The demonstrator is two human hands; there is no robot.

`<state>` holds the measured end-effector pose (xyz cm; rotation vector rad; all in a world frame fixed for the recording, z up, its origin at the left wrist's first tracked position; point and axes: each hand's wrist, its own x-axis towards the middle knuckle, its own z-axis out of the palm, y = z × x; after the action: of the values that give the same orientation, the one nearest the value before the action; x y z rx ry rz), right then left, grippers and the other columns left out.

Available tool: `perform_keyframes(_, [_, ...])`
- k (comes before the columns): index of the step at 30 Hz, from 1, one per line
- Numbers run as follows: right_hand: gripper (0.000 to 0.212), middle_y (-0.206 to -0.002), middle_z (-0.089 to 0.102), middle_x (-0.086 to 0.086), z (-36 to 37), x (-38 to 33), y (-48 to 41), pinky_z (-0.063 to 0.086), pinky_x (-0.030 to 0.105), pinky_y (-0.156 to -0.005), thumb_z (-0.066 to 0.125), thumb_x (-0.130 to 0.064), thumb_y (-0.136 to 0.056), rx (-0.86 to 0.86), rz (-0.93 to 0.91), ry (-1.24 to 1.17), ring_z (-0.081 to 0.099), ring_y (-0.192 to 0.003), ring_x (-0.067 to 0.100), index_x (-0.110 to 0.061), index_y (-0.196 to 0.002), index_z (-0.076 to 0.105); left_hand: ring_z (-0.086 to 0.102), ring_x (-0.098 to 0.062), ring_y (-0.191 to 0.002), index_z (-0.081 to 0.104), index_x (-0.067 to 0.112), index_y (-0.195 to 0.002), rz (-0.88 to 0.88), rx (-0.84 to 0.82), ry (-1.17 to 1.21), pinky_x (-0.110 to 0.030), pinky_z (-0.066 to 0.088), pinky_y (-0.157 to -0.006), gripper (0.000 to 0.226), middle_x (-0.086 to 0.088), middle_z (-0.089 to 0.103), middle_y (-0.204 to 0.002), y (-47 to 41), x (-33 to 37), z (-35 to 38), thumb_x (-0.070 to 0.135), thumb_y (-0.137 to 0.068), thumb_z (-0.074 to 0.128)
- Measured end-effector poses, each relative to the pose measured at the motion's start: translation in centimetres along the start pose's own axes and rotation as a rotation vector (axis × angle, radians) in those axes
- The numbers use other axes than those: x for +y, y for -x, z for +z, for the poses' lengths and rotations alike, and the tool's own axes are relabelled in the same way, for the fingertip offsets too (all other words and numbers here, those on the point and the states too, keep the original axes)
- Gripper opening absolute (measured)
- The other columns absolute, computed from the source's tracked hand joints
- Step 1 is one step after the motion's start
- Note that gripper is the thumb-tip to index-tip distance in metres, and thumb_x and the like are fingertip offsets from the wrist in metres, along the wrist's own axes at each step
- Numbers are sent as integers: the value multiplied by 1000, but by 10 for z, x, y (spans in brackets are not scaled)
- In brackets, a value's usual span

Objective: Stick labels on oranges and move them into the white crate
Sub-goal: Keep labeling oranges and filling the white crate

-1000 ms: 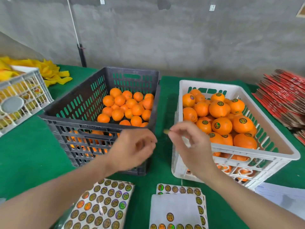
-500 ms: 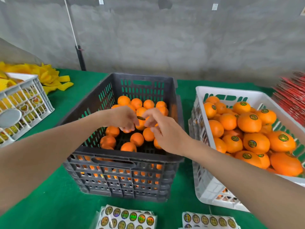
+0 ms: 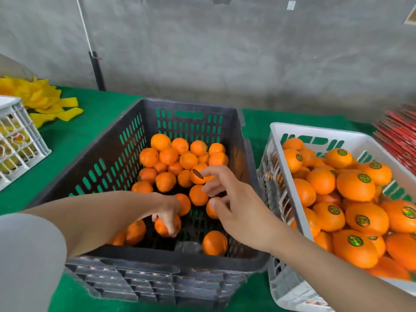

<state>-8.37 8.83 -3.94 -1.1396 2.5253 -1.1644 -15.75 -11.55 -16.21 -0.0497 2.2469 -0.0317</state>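
Note:
Unlabelled oranges (image 3: 168,156) fill the far half of the dark grey crate (image 3: 157,257) in front of me. My left hand (image 3: 167,209) reaches down into that crate, and its fingers curl round one orange (image 3: 161,228) near the front. My right hand (image 3: 243,212) hovers over the crate with its fingers spread. A round dark label (image 3: 198,173) sticks to the tip of its index finger, above another orange. The white crate (image 3: 276,136) on the right holds several labelled oranges (image 3: 355,185).
Green cloth (image 3: 67,140) covers the table. A white lattice crate (image 3: 20,140) stands at the left edge with yellow wrappers (image 3: 42,100) behind it. Red flat packs (image 3: 398,136) are stacked at the far right. A black pole (image 3: 96,70) leans on the grey wall.
Both hands moved from near the sticker sheets into the dark crate. The left hand dropped lower and took hold of an orange. The right hand's fingers spread, and the label stays on the index fingertip.

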Motion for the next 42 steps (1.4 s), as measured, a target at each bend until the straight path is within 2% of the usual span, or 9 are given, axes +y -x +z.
perform_keyframes(4, [34,-109,54,-10,-1,1,1,44,14,-82,48,-11,-96,80,23,-40,48,-101,-3,-29,-123,40,62,-35,-104,34,4,-140,67,11,274,-36,59,-78,81,-17,39,-140,23,-7,-23,42,-79,71])
perform_keyframes(10, [22,-86,59,-14,-9,-9,5,45,15,-72,57,-9,-91,320,62,-259,55,-83,-3,-30,-85,55,50,-28,-119,46,16,-128,399,31,995,-32,58,-72,42,-7,38,-143,107,-4,-56,32,-91,57])
perform_keyframes(17, [15,-91,69,-10,-38,-32,39,52,41,-88,60,-9,-87,461,79,-487,63,-91,8,-20,-79,67,66,-27,-74,60,17,-113,659,67,1660,-32,50,-59,47,-13,72,-95,187,32,-34,48,-78,51])
perform_keyframes(20, [10,-101,69,-7,-49,-40,59,48,45,-95,59,-13,-89,447,95,-530,61,-101,12,-14,-86,68,57,-22,-65,71,15,-103,788,58,1721,-29,48,-57,55,-13,69,-90,216,61,-24,58,-74,53])
perform_keyframes(23, [11,-109,64,-1,-61,-46,80,45,42,-98,58,-11,-89,453,29,-477,57,-109,12,-12,-81,65,52,-20,-66,66,17,-113,852,123,1735,-29,44,-62,64,-10,68,-89,236,96,-12,60,-67,59])
perform_keyframes(29, [15,-108,56,0,-84,-42,121,42,11,-80,58,-10,-90,447,-68,-260,51,-106,6,-18,-77,59,53,-9,-51,60,17,-113,870,343,1698,-21,44,-50,59,0,65,-68,254,157,6,58,-72,51])
perform_keyframes(32, [17,-105,54,-3,-91,-37,138,45,14,-76,57,-12,-90,473,-76,-156,49,-103,2,-23,-77,55,55,-9,-53,61,19,-106,875,328,1713,-21,44,-48,53,-2,66,-71,256,177,12,59,-71,53])
perform_keyframes(38, [12,-98,54,0,-92,-26,166,49,40,-79,62,-16,-87,552,-73,7,52,-96,16,-17,-80,52,63,-9,-69,71,30,-95,825,330,1713,-25,50,-62,57,1,72,-86,247,206,27,67,-51,68])
perform_keyframes(42, [13,-97,55,-8,-87,-17,185,53,34,-70,68,-17,-81,599,-54,-50,54,-93,11,-19,-79,56,60,-7,-65,72,38,-85,797,401,1677,-25,49,-60,45,2,69,-83,240,218,43,72,-55,71])
